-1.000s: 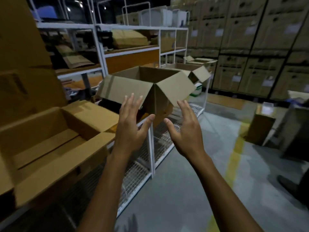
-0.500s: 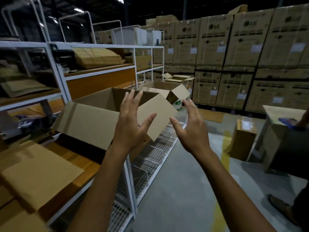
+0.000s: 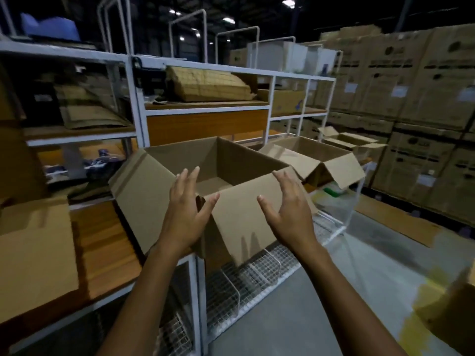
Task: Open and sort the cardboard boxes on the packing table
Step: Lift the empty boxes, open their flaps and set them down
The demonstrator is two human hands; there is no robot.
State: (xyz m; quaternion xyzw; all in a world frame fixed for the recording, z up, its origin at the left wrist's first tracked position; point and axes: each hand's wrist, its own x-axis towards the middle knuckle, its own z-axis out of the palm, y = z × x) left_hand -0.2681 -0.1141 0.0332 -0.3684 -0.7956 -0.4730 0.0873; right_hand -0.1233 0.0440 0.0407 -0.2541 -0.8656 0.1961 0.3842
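An open cardboard box (image 3: 239,209) with its flaps spread outward stands on the packing table's wooden top (image 3: 102,250). My left hand (image 3: 186,209) hovers at the box's near left corner, fingers straight and spread, holding nothing. My right hand (image 3: 290,209) is raised in front of the near flap, fingers spread and empty. A second open box (image 3: 326,163) stands behind to the right, and a third open box (image 3: 352,141) farther back. A flat cardboard sheet (image 3: 33,255) lies on the table at the left.
White metal shelving (image 3: 205,110) above the table holds bundled flat cardboard (image 3: 208,84). Wire racks (image 3: 244,278) sit under the table. Stacked large cartons (image 3: 416,98) line the right wall. A brown box (image 3: 449,314) sits on the grey floor at lower right.
The view has swung so the open box sits closer and centred. Both hands have come nearer to its front edge and stay spread and empty.
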